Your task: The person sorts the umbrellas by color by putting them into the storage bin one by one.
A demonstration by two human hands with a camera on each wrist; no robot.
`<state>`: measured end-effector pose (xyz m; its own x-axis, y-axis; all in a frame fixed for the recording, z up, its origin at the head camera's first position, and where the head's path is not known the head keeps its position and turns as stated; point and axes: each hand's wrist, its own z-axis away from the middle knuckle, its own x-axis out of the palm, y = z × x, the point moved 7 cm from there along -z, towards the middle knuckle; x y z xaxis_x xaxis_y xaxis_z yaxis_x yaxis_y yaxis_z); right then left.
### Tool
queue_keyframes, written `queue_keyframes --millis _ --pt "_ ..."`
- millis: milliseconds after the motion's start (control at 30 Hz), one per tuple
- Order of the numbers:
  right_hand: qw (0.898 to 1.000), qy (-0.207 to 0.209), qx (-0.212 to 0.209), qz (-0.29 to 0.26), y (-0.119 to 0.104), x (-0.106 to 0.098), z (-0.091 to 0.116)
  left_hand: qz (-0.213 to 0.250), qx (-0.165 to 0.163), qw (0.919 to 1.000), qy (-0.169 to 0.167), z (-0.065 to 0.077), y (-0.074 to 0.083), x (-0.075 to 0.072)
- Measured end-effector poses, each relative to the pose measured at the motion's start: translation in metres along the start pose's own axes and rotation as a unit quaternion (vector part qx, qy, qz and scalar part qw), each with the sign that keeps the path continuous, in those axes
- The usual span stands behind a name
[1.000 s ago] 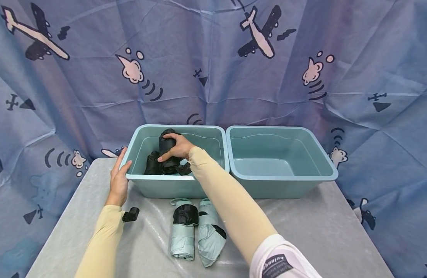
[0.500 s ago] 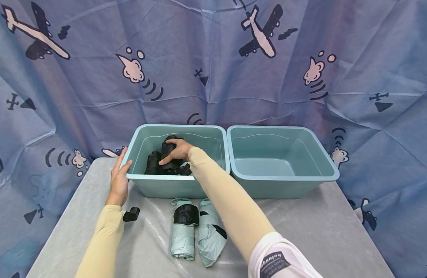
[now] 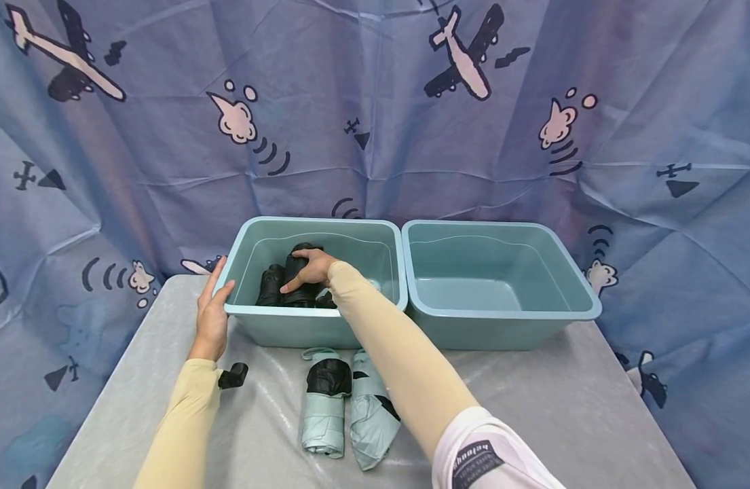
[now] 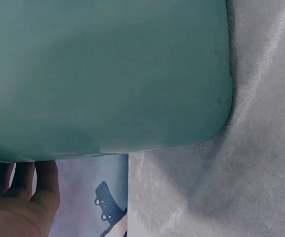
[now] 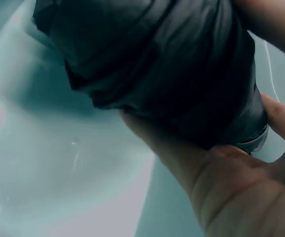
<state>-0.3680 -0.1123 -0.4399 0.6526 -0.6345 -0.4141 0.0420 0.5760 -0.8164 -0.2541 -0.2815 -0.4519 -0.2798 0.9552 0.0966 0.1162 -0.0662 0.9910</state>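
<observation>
In the head view my right hand (image 3: 314, 269) reaches into the left light-green plastic bin (image 3: 313, 329) and grips a black folded umbrella (image 3: 296, 265), thumb on its left side. The right wrist view shows the dark, pleated umbrella cloth (image 5: 167, 64) lying between thumb and fingers, over the bin's pale floor. Beside it, to the left, lies another black folded umbrella (image 3: 269, 288). My left hand (image 3: 211, 319) rests along the outside of the bin's left end, thumb at the near corner. Its extended fingers (image 4: 46, 182) touch the bin's outer wall in the left wrist view.
A second light-green bin (image 3: 503, 333) stands directly right of the first. Two pale-green folded umbrellas with black patches, a left one (image 3: 323, 424) and a right one (image 3: 371, 428), lie in front. Behind the grey-covered table (image 3: 533, 421) hangs a blue patterned curtain (image 3: 375, 102).
My right hand and the black umbrella it holds have sunk slightly lower into the left bin. The left hand stays at the bin's left end.
</observation>
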Motion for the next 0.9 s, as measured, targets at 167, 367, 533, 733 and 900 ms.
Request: queue_keyframes --millis 167,367,533,733,900 --pt "1.000 -0.004 -0.001 0.008 -0.0006 0.0020 -0.0018 -0.006 0.000 1.0000 -0.001 -0.0001 0.0014 0.0022" --pt "1.000 -0.014 -0.005 0.014 0.0007 0.0018 -0.0074 -0.003 -0.001 1.0000 0.000 -0.0013 0.0020 0.0021" --pt "0.999 -0.016 -0.008 0.045 0.0020 0.0030 -0.0096 -0.002 0.000 1.0000 0.000 -0.0008 0.0015 0.0022" --pt "0.998 -0.025 -0.004 0.052 0.0030 0.0058 -0.0038 -0.003 -0.001 1.0000 0.001 0.0007 0.0004 0.0016" --pt "0.999 -0.045 0.014 0.011 0.0058 0.0092 0.0001 0.001 0.001 1.0000 0.003 0.0008 -0.0004 0.0008"
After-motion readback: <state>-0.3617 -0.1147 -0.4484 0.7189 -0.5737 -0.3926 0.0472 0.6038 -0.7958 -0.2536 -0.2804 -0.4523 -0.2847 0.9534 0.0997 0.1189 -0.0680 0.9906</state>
